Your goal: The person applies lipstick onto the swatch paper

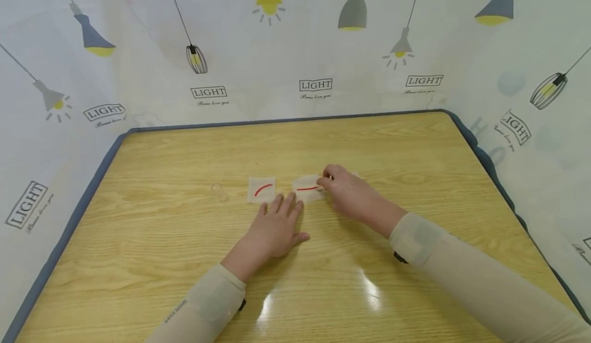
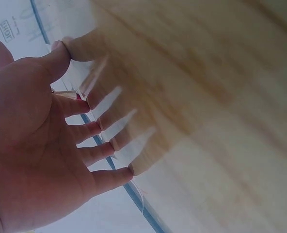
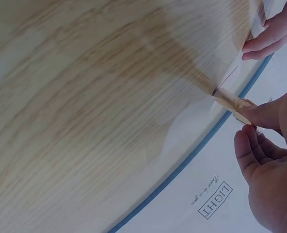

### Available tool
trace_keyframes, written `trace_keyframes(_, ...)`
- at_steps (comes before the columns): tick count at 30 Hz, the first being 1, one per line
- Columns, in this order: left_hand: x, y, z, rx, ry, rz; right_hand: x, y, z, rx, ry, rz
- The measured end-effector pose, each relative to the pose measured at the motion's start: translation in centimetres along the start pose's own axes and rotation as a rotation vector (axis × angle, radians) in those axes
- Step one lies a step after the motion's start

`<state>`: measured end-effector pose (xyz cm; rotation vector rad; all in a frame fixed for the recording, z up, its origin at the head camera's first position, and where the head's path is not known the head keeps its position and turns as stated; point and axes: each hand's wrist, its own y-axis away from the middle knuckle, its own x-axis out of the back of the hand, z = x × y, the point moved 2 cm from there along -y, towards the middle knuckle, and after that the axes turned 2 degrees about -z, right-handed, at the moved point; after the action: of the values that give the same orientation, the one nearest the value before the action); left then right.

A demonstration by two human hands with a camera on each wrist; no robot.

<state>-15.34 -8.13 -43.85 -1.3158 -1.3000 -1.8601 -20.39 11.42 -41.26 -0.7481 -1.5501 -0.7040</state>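
My right hand (image 1: 351,194) pinches a slim lipstick (image 3: 231,104) between thumb and fingers. Its tip, red in the left wrist view, meets the right-hand white sheet (image 1: 304,195). A nearly straight red line (image 1: 306,188) runs across that sheet up to the fingers. With fingers spread and straight, my left hand (image 1: 277,230) rests on the table, its fingertips at the lower left corner of the same sheet. Just beyond those fingertips lies another white sheet (image 1: 252,184) bearing a short curved red stroke (image 1: 262,189). The right hand hides the right part of its sheet.
A small clear object (image 1: 222,194), perhaps a cap, lies left of the sheets. The glossy wood-grain table (image 1: 152,230) has a dark blue edge (image 1: 258,122). White curtains (image 1: 258,61) printed with lamps surround it at the back and sides.
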Motion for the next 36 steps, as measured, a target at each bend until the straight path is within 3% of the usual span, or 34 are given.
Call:
trace_keyframes(10, 0.1, -0.2, 0.0, -0.005, 0.040, 0.008, 0.0, 0.2, 0.3, -0.014, -0.030, 0.004)
trace_keyframes(16, 0.4, -0.1, -0.1, 0.002, 0.057, 0.006, -0.1, 0.3, 0.6, -0.052, -0.126, 0.019)
trace_keyframes(27, 0.8, 0.0, 0.0, 0.016, 0.034, 0.025, 0.7, 1.1, 1.9, -0.070, -0.290, 0.142)
trace_keyframes(36, 1.0, 0.6, -0.1, 0.022, 0.061, 0.049, 1.6, 1.8, 4.4, -0.190, -0.486, 0.240)
